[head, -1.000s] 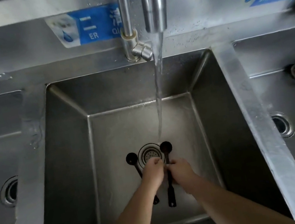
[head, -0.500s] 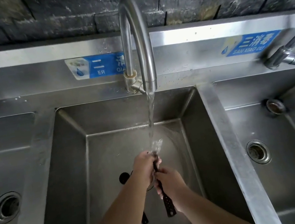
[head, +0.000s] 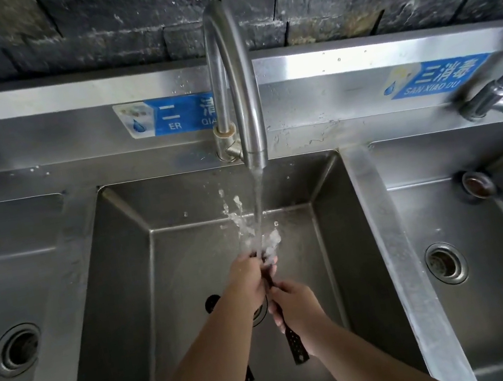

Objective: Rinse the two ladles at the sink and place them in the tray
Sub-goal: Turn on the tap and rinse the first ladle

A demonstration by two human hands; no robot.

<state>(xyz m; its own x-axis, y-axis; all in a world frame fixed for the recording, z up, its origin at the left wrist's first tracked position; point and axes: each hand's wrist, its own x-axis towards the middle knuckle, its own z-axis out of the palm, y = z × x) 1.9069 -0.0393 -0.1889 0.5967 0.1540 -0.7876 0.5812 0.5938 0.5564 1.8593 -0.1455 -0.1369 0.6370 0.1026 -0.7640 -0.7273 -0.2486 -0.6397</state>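
Steel sink [head: 178,203] fills mid frame, tap [head: 238,92] running | one black ladle [head: 296,347], down by the drain a second ago, now lifted into the water | right hand [head: 297,306] wrapped round its handle, left hand [head: 249,278] rubbing its bowl | second ladle [head: 211,302] still on sink floor, not rinsed yet | no tray in view

Soft, even daylight falls from above, leaving a bright glare band along the steel backsplash [head: 354,59] while the middle basin [head: 190,268] sits dim. Wide-angle distortion bows the edges, and the splashing water [head: 260,239] blurs.
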